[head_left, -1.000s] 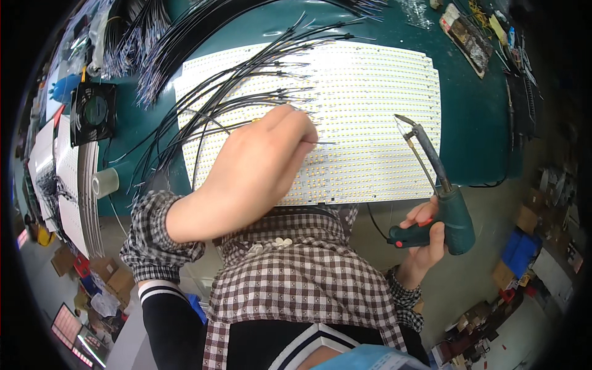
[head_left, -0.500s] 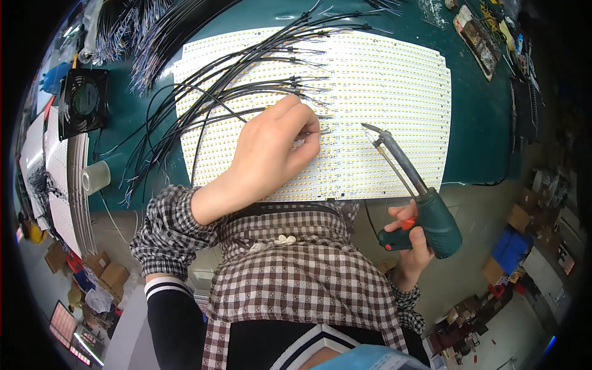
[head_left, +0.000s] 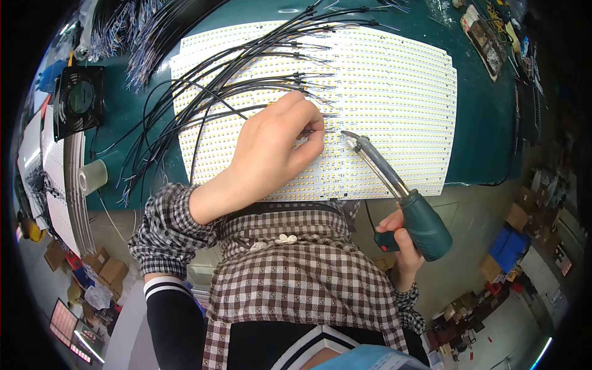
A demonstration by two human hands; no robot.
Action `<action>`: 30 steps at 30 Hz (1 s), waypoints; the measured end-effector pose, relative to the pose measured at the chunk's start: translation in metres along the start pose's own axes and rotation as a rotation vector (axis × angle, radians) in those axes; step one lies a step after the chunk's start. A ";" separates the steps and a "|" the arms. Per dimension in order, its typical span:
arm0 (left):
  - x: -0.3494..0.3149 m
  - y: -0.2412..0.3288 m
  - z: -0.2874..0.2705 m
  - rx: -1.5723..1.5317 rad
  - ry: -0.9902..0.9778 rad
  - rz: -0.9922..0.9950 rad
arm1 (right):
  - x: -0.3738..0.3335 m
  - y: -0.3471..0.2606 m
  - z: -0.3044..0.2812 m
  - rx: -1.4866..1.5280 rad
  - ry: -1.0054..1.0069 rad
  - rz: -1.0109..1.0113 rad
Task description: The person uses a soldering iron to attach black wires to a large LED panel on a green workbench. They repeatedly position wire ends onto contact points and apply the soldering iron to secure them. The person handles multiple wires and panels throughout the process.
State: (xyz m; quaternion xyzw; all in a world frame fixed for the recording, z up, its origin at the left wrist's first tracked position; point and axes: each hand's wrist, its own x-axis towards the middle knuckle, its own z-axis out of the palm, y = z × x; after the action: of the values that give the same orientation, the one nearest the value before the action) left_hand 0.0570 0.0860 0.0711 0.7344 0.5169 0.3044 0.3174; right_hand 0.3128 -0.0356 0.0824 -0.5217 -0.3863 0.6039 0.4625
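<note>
A white LED board [head_left: 401,92], set with rows of small yellowish LEDs, lies on the green table in front of me. Over its left half run several black cables [head_left: 216,92], their thin stripped wires ending near the board's middle. My left hand [head_left: 277,135] rests on the board, thumb and fingertips pinched on a cable's wire end, mostly hidden by the fingers. In my right hand [head_left: 404,246] is a green soldering gun [head_left: 425,228], gripped by its handle. Its tip points left and sits at the board's middle column, just right of my left fingertips.
A black fan [head_left: 80,98] stands at the left, with a roll of clear tape [head_left: 94,176] and stacked white boards [head_left: 58,191] nearby. Bundles of cables [head_left: 154,43] lie at the far left. A dark, stained tray [head_left: 484,43] is at the far right.
The soldering gun has moved left, bringing its tip from the board's right half to beside my left fingertips. My left hand has kept its pinch and barely shifted.
</note>
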 end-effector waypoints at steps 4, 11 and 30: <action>0.000 -0.001 0.001 -0.001 0.004 0.006 | 0.000 0.005 0.000 -0.040 0.019 0.003; -0.001 -0.003 0.003 0.014 0.020 0.025 | 0.004 0.006 0.000 -0.103 -0.009 -0.005; -0.001 -0.003 0.003 0.027 0.025 0.041 | 0.005 0.007 0.000 -0.159 -0.003 -0.080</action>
State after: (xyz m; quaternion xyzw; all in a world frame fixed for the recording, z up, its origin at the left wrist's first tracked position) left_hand 0.0576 0.0856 0.0664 0.7453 0.5098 0.3128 0.2947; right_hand 0.3112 -0.0331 0.0750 -0.5400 -0.4542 0.5530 0.4431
